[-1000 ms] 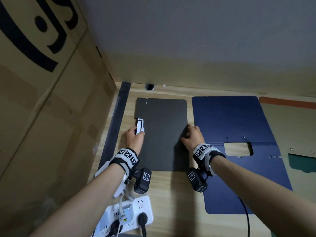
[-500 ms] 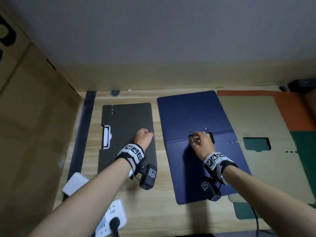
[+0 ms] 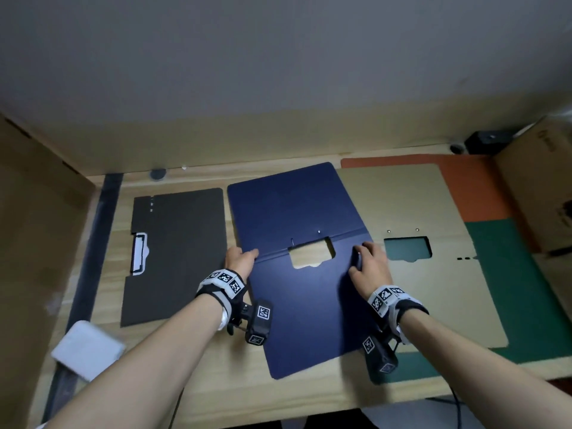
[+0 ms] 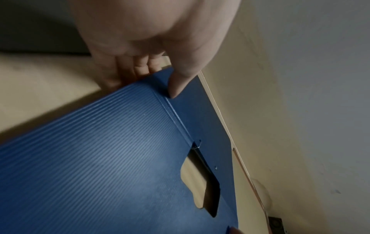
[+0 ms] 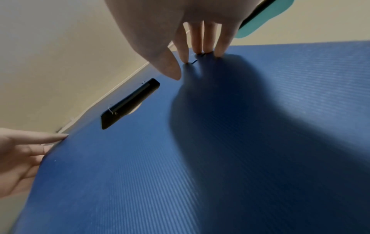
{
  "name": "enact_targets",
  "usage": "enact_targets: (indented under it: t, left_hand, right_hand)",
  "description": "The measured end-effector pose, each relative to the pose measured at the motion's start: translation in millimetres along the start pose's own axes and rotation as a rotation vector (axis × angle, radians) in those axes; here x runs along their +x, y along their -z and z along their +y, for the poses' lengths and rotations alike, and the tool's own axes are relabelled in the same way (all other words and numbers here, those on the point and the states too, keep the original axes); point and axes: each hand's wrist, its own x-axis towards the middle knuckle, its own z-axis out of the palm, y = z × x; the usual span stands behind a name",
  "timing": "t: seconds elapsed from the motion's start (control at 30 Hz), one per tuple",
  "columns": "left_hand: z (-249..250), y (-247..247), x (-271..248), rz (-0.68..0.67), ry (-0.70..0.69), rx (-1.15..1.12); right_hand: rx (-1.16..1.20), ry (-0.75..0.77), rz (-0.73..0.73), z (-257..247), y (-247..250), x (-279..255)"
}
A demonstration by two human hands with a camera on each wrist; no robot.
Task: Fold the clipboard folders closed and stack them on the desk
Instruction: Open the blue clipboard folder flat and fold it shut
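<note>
An open blue folder (image 3: pixel 294 209) lies in the middle of the wooden desk (image 3: pixel 247 394), its cutout at the fold. My left hand (image 3: pixel 243 258) pinches its left edge at the fold, thumb (image 4: pixel 178 85) on top and fingers beneath. My right hand (image 3: pixel 370 261) rests straight fingertips (image 5: pixel 200 49) on the blue folder (image 5: pixel 220 158) near the fold's right end, the thumb hovering. A closed black folder (image 3: pixel 179 252) with a white clip lies to the left. To the right an open tan folder (image 3: pixel 402 199) lies over orange (image 3: pixel 467 187) and green (image 3: pixel 523 289) ones.
Cardboard boxes stand at the left (image 3: pixel 40 243) and the far right (image 3: pixel 538 196). A white power strip (image 3: pixel 86 348) sits at the front left beside a dark strip (image 3: pixel 102 230) along the desk's edge. A small black device (image 3: pixel 489 142) is by the back wall.
My left hand left the black folder and took the blue folder's left edge. My right hand slid from the cutout to the fold's right end. The head view swung right.
</note>
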Motion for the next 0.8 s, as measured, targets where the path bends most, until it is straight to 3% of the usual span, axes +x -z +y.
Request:
enact_targets:
  t: [0.13,0.33,0.53,0.8]
  left_hand:
    - [15.0,-2.1,-50.6,0.111,-0.113,-0.068]
    - [60.7,8.9,-96.6,0.136,-0.335,-0.090]
    - [131.3,27.3,-117.8,0.106,-0.530,0.134]
    - [234.1,21.0,-217.4,0.028,-0.859,0.446]
  right_hand:
    - [0.032,0.036,-0.103,3.8,17.5,0.8]
    - [0.074,0.173,-0.132,-12.9,75.0,9.4]
    - [0.117,0.389,0.021,-62.4,154.5,24.1]
    - [0.052,0.754,0.297,-154.7,263.4,-0.9]
